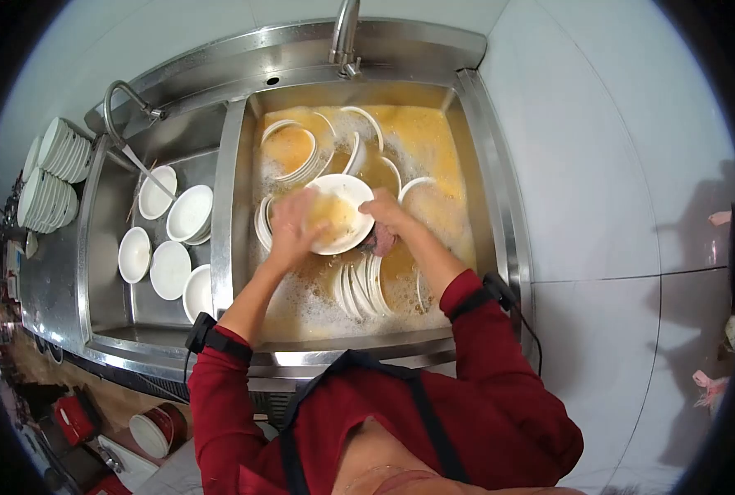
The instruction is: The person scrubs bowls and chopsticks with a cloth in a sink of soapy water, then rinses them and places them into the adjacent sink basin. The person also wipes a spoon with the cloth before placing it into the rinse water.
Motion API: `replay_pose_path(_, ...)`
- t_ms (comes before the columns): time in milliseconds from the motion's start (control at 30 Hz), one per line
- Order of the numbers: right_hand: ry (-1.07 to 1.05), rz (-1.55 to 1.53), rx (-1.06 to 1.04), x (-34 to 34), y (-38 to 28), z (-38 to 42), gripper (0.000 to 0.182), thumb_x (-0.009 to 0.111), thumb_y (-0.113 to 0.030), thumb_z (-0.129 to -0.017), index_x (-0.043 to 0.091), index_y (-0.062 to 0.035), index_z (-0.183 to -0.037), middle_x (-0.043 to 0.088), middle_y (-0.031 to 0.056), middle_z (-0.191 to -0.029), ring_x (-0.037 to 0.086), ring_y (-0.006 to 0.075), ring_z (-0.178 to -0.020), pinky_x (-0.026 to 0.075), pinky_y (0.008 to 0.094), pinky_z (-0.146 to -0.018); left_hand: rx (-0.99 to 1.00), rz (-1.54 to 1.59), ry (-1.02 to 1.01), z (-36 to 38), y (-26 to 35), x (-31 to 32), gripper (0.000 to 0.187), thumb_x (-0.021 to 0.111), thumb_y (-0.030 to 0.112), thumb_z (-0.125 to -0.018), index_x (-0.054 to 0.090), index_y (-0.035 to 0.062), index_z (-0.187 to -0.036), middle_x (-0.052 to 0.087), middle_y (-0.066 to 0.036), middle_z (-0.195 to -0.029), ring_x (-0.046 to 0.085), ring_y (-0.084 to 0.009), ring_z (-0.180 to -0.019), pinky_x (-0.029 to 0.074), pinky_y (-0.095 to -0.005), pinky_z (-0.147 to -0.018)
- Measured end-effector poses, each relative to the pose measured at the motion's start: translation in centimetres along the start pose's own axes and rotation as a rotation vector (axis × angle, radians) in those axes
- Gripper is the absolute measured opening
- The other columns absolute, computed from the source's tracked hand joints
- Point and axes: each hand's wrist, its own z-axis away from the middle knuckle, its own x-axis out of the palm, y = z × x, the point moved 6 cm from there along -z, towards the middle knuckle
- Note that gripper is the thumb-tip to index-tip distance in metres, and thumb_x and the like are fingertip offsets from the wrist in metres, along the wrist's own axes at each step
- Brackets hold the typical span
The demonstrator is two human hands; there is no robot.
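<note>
A white bowl [352, 191] is tilted over the sudsy water, with some yellowish liquid in it. My right hand [390, 213] grips its right rim, thumb on the inside edge. Under that hand, a dark pinkish wad like a cloth [381, 241] shows. My left hand [295, 221] is at the bowl's left side, its fingers reaching over the inside and smeared by motion. Close below the bowl, a row of white dishes [361, 289] stands on edge in the foam. Stacked white bowls [291, 153] sit half sunk behind it.
Several white bowls [170, 271] lie in the left sink basin [148, 318] under a curved faucet [113, 107]. A second faucet [344, 37] rises behind the right basin. Stacked plates [47, 200] stand on the far-left counter. A tiled wall [590, 165] borders the right side.
</note>
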Motion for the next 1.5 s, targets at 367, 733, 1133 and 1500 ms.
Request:
replay_pose_path(367, -0.059, -0.150, 0.209, 0.3, 0.0, -1.1, 0.036, 0.063, -0.021, -0.082, 0.060, 0.0112, -0.096, 0.065, 0.0168, -0.085, 0.062, 0.0221, -0.068, 0.050, 0.0321, -0.061, -1.267, 1.440, 0.146, 2.5, -5.4, 7.9, 0.053, 0.041, -0.005, -0.066, 0.045, -0.0038, -0.119, 0.055, -0.019, -0.108, 0.060, -0.0336, -0.091, 0.054, -0.0444, -0.074)
replay_pose_path(733, 0.004, -0.105, 0.030, 5.2, 2.0, -0.5, 0.029, 0.052, -0.029, -0.089, 0.058, -0.0009, -0.089, 0.062, 0.0116, -0.073, 0.059, 0.0204, -0.063, 0.050, 0.0315, -0.061, -0.653, 0.499, 0.360, 1.5, -4.0, 4.2, 0.063, 0.037, -0.013, -0.068, 0.040, 0.0022, -0.129, 0.048, -0.015, -0.124, 0.046, -0.0274, -0.116, 0.031, -0.0340, -0.101)
replay_pose_path(1133, -0.365, 0.847, -0.642, 11.0, -0.5, 6.2, 0.054, 0.046, -0.015, -0.081, 0.037, -0.0022, -0.133, 0.036, 0.0167, -0.138, 0.033, 0.0265, -0.129, 0.021, 0.0389, -0.107, -1.273, 1.811, 0.552, 7.4, -8.9, 13.2, 0.031, 0.048, 0.021, -0.092, 0.050, 0.0077, -0.120, 0.058, -0.010, -0.110, 0.055, -0.0245, -0.100, 0.046, -0.0375, -0.085)
replay_pose_path(1500, -0.386, 0.900, -0.521, 11.1, 0.9, 4.0, 0.063, 0.056, -0.009, -0.069, 0.038, 0.0075, -0.128, 0.027, 0.0253, -0.141, 0.015, 0.0318, -0.137, 0.010, 0.0435, -0.111, -1.241, 1.507, 0.645, 4.3, -7.0, 7.5, 0.033, 0.048, 0.015, -0.092, 0.050, 0.0077, -0.124, 0.055, -0.009, -0.116, 0.054, -0.0223, -0.102, 0.046, -0.0361, -0.085)
